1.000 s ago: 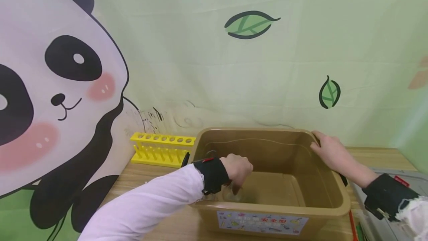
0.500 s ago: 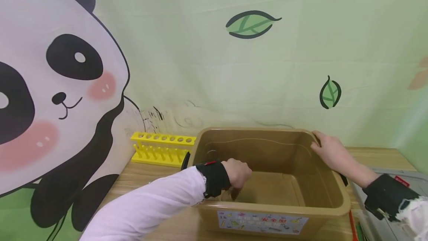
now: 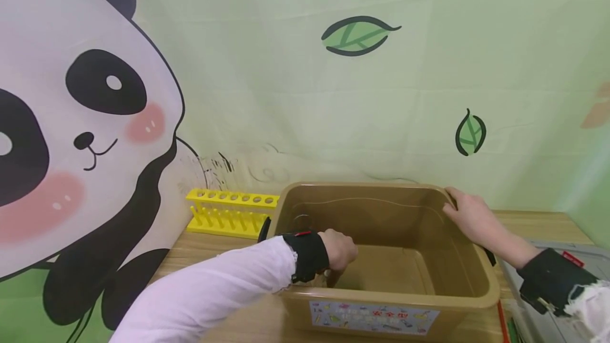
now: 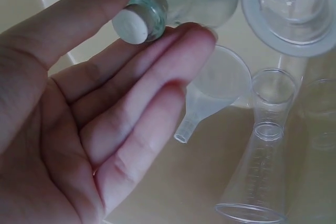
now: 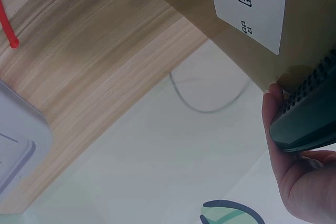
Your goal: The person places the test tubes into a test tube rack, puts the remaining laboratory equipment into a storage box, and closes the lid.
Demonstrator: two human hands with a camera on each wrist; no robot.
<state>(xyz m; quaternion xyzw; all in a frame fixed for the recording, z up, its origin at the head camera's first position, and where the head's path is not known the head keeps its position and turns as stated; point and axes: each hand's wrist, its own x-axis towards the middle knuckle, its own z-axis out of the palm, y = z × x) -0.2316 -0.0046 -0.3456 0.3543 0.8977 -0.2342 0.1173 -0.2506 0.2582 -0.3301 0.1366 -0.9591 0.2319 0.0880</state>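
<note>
Inside the brown plastic bin my left hand reaches down. The left wrist view shows that hand with its thumb and fingers about the neck of a clear round glass bottle, whose white-ended stopper points towards the palm. Close by lie a translucent funnel, a clear waisted vessel with graduation marks and a wide-mouthed clear jar. My right hand grips the bin's right rim; the right wrist view has it round the dark handle.
A yellow test tube rack stands left of the bin on the wooden table. Right of the bin lie a grey lid and a red rod. A printed panda backdrop hangs behind.
My left hand has shifted slightly within the bin, and the clear round glass below it has become mostly hidden in the head view. The right hand has stayed on the rim.
</note>
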